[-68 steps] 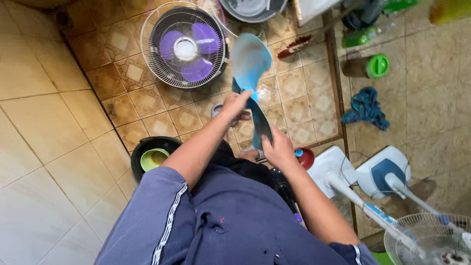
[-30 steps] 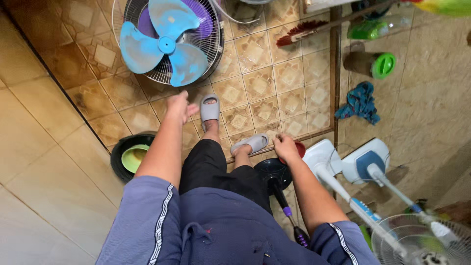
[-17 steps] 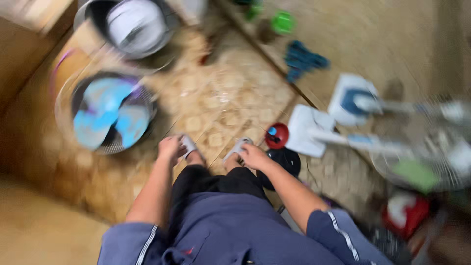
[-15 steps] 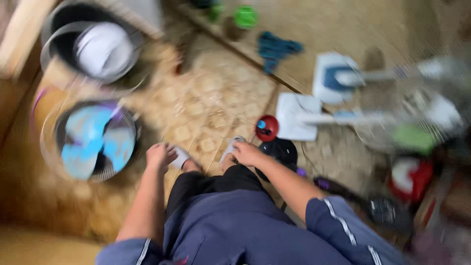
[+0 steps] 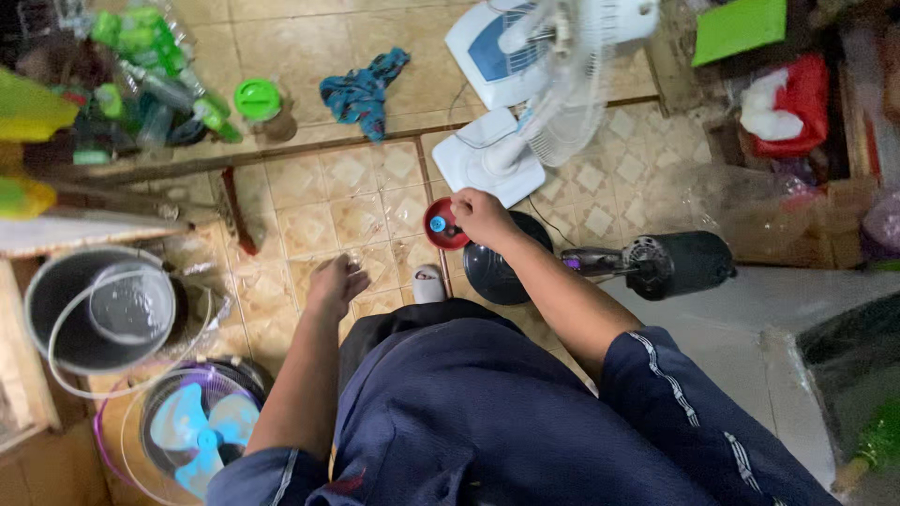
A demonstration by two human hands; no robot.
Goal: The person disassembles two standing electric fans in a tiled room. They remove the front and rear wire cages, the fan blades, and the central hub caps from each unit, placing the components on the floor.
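My right hand [image 5: 483,215] reaches over a small red dish [image 5: 441,227] with a blue cap in it and rests on the dish's right rim, beside the round black fan base [image 5: 495,270]. My left hand [image 5: 336,282] hangs loosely above the patterned floor tiles, fingers slightly curled, holding nothing. A grey sandal [image 5: 428,283] on my foot shows between the two hands. The black fan motor [image 5: 673,263] on its stem lies to the right of my right arm.
A blue fan blade in a wire guard [image 5: 192,436] lies at the lower left, next to a grey bucket [image 5: 80,314]. White standing fans [image 5: 525,84] stand at the top. A blue rag [image 5: 361,89] and green bottles [image 5: 155,66] lie beyond a wooden step.
The view has swung left to right, so the blade guard now sits at the lower left. My right hand has reached to the red dish. My left hand has left the sandal.
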